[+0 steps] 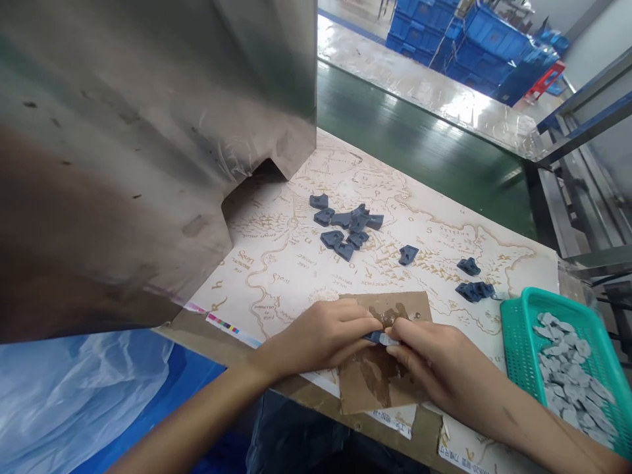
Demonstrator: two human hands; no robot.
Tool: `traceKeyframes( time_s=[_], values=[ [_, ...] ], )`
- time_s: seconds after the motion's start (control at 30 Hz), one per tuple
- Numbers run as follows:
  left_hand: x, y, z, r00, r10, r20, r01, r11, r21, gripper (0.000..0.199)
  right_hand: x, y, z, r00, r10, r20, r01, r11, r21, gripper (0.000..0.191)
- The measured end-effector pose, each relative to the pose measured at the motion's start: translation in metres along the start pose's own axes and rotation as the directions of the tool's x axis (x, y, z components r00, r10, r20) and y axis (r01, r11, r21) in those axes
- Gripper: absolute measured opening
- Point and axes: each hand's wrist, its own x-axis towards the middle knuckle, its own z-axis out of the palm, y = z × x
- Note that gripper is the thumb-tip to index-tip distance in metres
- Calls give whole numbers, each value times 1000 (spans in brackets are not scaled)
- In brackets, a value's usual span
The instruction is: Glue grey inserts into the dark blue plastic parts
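Just below and right of the middle of the frame, the left hand [328, 332] and right hand [429, 355] meet over a brown cardboard square [353, 388] with a wet-looking dark patch [375, 382]. The left fingers hold a small dark blue molded part [374, 336]; the right fingers are pinched narrow on a pale grey piece [388, 340] at its right end. The two pieces meet end to end, but I cannot tell whether they are joined or only touching. The step in hand looks like bringing this pair together, and the next move seems to call for a steady left hold and a small, well-aligned push from the right, with fingertips kept out of the wet patch. Above the hands, a cluster of dark blue parts [359, 220] lies on the map-printed surface [276, 276], with a lone part [407, 255] right of it and a few more [474, 291] farther right. At the lower right edge, a green plastic basket [511, 329] holds many loose grey pieces [567, 362], just beyond the right forearm.
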Motion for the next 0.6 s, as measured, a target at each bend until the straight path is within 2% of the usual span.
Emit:
traceKeyframes(
  time_s=[0.13,0.3,0.5,0.6],
  values=[
    [1,0,1,999,-12,-48,11,1000,-23,19,-1,5,5,999,17,-43,-13,997,76,23],
    [1,2,0,995,-12,-100,5,998,-70,17,-1,10,11,991,-40,-127,55,992,111,24],
    [3,1,3,996,-54,-71,50,997,-57,19,3,19,11,996,-34,-87,47,988,147,19],
    [7,5,6,994,-54,-93,47,996,-77,18,-1,13,7,995,-5,-103,14,996,84,14]
  ],
)
